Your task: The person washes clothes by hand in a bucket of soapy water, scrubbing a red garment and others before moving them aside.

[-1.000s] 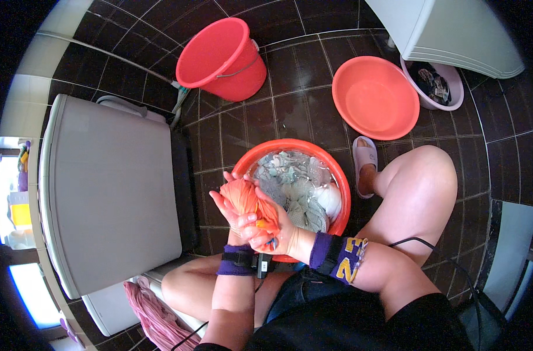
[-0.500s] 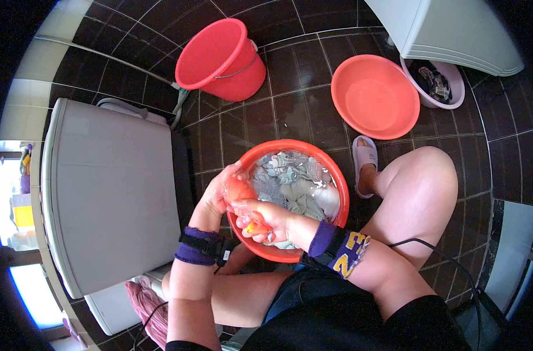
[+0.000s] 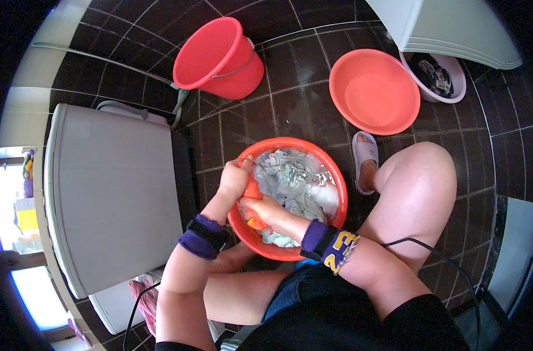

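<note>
A red-orange basin (image 3: 343,202) of water stands between my legs, with soaked grey and pale green clothes (image 3: 295,175) in it. My left hand (image 3: 234,178), closed at the basin's left rim, grips the upper end of a wet orange cloth (image 3: 253,190). Lower down, my right hand (image 3: 263,210) is wrapped round the same cloth, over the water. A yellow bit of the cloth shows below the right hand. Part of the cloth is hidden by my fingers. Both wrists wear purple bands.
Beyond the basin stand a red bucket (image 3: 243,67) with a wire handle and an orange basin (image 3: 374,90). A pale tub (image 3: 458,82) with dark items sits behind. At left is a large grey-white appliance (image 3: 114,199); pink cloth (image 3: 142,298) hangs near my left arm.
My left hand has turned over, its back now upward, and its fingers have closed round the cloth. The cloth looks longer and narrower between my hands.
</note>
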### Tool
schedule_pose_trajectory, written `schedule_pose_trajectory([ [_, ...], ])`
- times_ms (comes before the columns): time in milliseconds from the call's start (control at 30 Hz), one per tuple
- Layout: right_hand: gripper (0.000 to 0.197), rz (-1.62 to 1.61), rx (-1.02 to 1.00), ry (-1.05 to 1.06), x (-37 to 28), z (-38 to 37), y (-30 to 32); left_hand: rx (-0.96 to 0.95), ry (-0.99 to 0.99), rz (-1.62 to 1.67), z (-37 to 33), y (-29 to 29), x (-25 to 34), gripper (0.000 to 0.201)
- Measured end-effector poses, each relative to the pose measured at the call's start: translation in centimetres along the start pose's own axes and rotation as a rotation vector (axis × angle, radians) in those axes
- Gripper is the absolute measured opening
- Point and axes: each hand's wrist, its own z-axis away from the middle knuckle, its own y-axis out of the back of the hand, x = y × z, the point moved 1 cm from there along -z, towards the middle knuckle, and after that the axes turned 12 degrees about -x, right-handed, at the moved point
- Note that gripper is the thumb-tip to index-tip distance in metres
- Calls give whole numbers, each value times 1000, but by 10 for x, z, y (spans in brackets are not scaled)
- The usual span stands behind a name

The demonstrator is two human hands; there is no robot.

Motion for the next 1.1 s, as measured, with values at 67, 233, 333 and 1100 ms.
schedule_pose_trajectory([
  [67,23,134,69,-18,-1,6,3,61,-23,-152,-7,-7,-11,38],
  [233,19,276,183,57,31,-9,27,115,-9,-297,-21,-25,-25,40],
  [333,21,267,182,95,31,-3,27,169,24,-306,-39,-27,-56,38],
  [1100,40,207,199,109,-77,-23,3,213,-532,829,-36,35,-29,44],
])
